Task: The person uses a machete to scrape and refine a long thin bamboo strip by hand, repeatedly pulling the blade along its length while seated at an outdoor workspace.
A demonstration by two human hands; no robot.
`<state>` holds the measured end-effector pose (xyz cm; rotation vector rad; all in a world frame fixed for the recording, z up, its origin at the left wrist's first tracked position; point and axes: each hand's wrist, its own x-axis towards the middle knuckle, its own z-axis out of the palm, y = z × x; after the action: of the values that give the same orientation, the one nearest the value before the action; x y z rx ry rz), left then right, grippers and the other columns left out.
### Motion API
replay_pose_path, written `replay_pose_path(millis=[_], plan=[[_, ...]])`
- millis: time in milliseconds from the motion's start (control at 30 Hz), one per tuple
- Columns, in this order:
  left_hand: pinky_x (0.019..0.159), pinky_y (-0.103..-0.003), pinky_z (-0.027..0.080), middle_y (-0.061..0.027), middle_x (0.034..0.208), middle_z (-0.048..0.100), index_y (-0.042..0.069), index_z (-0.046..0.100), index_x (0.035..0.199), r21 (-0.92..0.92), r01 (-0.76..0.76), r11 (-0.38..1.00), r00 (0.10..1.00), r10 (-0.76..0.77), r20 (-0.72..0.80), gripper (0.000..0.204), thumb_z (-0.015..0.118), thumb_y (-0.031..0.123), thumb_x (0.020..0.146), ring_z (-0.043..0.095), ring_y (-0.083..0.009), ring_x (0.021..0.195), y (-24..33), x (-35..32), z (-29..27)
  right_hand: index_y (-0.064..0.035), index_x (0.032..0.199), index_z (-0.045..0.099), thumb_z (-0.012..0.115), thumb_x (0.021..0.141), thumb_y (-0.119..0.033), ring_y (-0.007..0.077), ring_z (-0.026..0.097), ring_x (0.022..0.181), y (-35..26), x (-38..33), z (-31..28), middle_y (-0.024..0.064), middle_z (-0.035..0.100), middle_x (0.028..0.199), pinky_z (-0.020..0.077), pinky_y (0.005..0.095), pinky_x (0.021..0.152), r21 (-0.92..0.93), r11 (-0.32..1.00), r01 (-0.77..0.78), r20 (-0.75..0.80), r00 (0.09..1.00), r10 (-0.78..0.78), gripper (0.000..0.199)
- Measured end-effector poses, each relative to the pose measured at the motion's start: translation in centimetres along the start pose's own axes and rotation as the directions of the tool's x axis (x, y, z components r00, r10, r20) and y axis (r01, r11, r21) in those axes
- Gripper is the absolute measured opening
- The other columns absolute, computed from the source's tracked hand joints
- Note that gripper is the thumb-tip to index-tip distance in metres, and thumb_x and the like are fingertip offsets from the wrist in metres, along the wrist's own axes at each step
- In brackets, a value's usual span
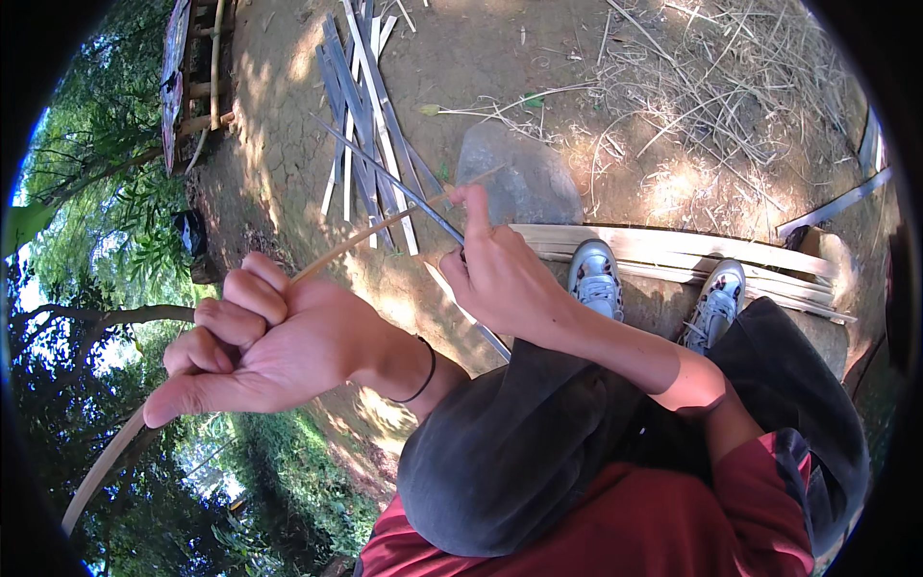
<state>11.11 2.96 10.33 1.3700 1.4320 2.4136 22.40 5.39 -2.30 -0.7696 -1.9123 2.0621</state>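
Observation:
A thin, pale bamboo strip (361,234) runs from the lower left up toward the middle, bowed along its length. My left hand (279,337) is closed around it, fingers curled, with one end sticking out past the thumb. Across the strip's other end lies a long, narrow, dark blade (385,173), pointing to the upper left. My right hand (505,279) grips this knife near its base; the handle is hidden in the fist. My right index finger reaches out over the strip, close to where strip and blade cross.
Several split slats (370,106) lie piled on the dirt ahead. A flat stone (519,173) sits beyond my right hand. Long bamboo pieces (673,252) lie by my shoes (596,279). Shavings (731,77) cover the far right ground. A wooden frame (197,87) stands far left.

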Motion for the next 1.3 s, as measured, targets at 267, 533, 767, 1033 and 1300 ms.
replay_pose_path(millis=[267,533,767,1033,1300], plan=[[0.045,-0.029,0.012,0.0025,0.05,0.018,0.016,0.026,0.069,-0.211,0.079,0.974,0.983,-0.041,0.181,0.057,0.025,0.065,0.096,0.01,-0.0104,0.046,-1.5,-0.5,0.2,0.0045,0.127,0.027,0.053,0.085,-0.005,0.0424,0.054,0.046,-3.7,-1.4,-0.8,0.0172,0.047,0.045,0.0405,0.0502,0.048,-0.001,0.992,0.129,-0.081,0.988,-0.128,0.05],[0.045,-0.029,0.012,0.0023,0.05,0.018,0.016,0.028,0.069,-0.035,-0.022,0.999,0.997,0.024,0.069,0.056,0.026,0.065,0.096,0.009,-0.0113,0.046,-0.1,-0.6,0.0,0.0141,0.123,0.024,0.054,0.087,-0.011,0.0443,0.058,0.05,-2.4,-0.8,-0.5,0.0229,0.055,0.052,0.0454,0.0511,0.048,0.057,0.996,0.067,-0.005,0.998,-0.067,0.054],[0.044,-0.029,0.011,0.0036,0.051,0.016,0.016,0.028,0.069,0.014,-0.031,0.999,0.999,0.031,-0.031,0.056,0.027,0.064,0.097,0.007,-0.0104,0.047,-0.8,-0.3,0.8,0.0097,0.125,0.027,0.056,0.086,-0.014,0.0459,0.058,0.052,-2.4,-1.4,-0.5,0.0246,0.056,0.054,0.0475,0.0531,0.053,-0.019,0.995,0.098,-0.034,0.995,-0.098,0.055],[0.043,-0.028,0.007,0.005,0.053,0.007,0.019,0.023,0.066,0.389,-0.101,0.916,0.953,0.202,-0.227,0.057,0.044,0.065,0.092,0.003,-0.0104,0.046,-0.9,0.3,0.7,0.0066,0.127,0.026,0.055,0.085,-0.01,0.0443,0.057,0.05,-3.3,-1.5,0.0,0.0217,0.052,0.05,0.0439,0.0523,0.051,-0.001,0.997,0.079,-0.031,0.996,-0.079,0.053],[0.042,-0.028,0.007,0.0048,0.052,0.008,0.019,0.024,0.066,0.333,-0.041,0.942,0.96,0.129,-0.247,0.057,0.047,0.064,0.091,0.004,-0.0104,0.045,-1.1,-0.5,2.7,0.0064,0.126,0.025,0.053,0.085,-0.007,0.0433,0.056,0.049,0.2,-0.1,0.6,0.0201,0.051,0.049,0.0426,0.0524,0.051,-0.095,0.995,-0.024,-0.11,0.994,0.013,0.052]])
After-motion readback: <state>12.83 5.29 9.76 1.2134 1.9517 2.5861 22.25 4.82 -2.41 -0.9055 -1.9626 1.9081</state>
